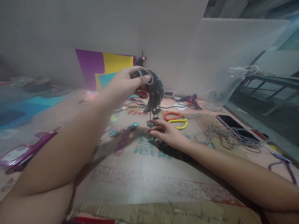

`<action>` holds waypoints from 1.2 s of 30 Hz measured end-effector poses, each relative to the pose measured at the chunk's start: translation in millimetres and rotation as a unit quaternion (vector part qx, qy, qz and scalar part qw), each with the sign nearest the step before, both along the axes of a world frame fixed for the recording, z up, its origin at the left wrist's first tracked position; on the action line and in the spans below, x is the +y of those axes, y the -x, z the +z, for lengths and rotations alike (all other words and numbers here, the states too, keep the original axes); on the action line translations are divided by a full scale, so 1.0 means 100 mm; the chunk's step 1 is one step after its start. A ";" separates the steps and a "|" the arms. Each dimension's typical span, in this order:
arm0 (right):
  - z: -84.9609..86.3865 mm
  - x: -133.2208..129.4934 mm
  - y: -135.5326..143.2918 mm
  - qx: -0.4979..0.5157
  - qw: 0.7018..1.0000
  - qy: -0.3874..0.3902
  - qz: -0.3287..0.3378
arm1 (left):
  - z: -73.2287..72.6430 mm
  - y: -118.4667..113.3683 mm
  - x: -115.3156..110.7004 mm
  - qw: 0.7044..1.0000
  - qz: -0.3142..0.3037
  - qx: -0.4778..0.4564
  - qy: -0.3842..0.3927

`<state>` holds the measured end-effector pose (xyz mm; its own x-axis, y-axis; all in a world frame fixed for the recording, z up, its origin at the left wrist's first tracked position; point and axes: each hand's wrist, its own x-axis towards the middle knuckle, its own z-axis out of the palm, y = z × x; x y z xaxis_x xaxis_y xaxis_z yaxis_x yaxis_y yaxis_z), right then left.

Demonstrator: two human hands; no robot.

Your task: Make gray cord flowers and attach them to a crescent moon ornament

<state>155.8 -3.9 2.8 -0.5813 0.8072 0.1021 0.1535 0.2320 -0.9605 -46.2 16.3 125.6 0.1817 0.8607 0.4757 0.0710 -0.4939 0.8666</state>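
My left hand (130, 80) is raised and closed on a dark crescent-shaped hanging ornament (156, 90) wrapped in grey strands. A loop of grey cord (152, 76) lies over its fingers. Thin strings hang from the crescent's lower edge, with small dark pieces on them. Below it, my right hand (170, 133) has its thumb and fingers closed around a small teal piece (150, 124) at the lower end of a string. Loose teal and dark pieces (133, 125) lie on the board left of this hand.
Printed cardboard (144, 180) covers the work surface. Right of the hands are scissors (175, 117), tangled grey cord (224, 137) and a phone (235, 126). A glue gun (190, 100) and a clear jug (217, 91) stand behind; coloured sheets (90, 63) lean on the wall.
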 end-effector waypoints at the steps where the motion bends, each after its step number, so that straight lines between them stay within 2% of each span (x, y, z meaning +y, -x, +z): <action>1: -0.01 0.00 0.00 -0.005 1.000 0.006 0.005 | 0.00 0.01 0.01 1.000 0.004 -0.003 0.000; 10: -0.04 0.00 -0.01 -0.044 0.998 -0.039 0.008 | 0.01 0.04 0.03 1.000 0.009 -0.011 0.006; 14: -0.05 0.01 -0.02 -0.076 0.994 -0.074 -0.015 | 0.01 0.04 0.04 1.000 0.006 -0.016 0.005; 19: -0.08 0.05 -0.01 -0.006 0.996 -0.069 -0.057 | 0.01 0.03 0.02 1.000 -0.006 -0.011 -0.001; 26: -0.02 0.00 0.09 0.047 0.995 -0.083 -0.030 | 0.01 -0.03 -0.04 1.000 -0.006 -0.002 -0.003; 30: -0.05 -0.06 0.13 0.070 0.996 -0.044 -0.019 | 0.01 -0.04 -0.04 1.000 -0.003 0.003 -0.007; 36: -0.02 -0.08 0.09 0.148 0.986 0.078 0.010 | -0.01 0.01 0.02 1.000 -0.011 -0.013 -0.018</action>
<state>146.8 -11.4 1.1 -0.5612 0.8150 0.1445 -0.1412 0.0778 -0.9869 -46.7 18.6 124.1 0.1876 0.8393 0.5104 0.0372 -0.5253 0.8501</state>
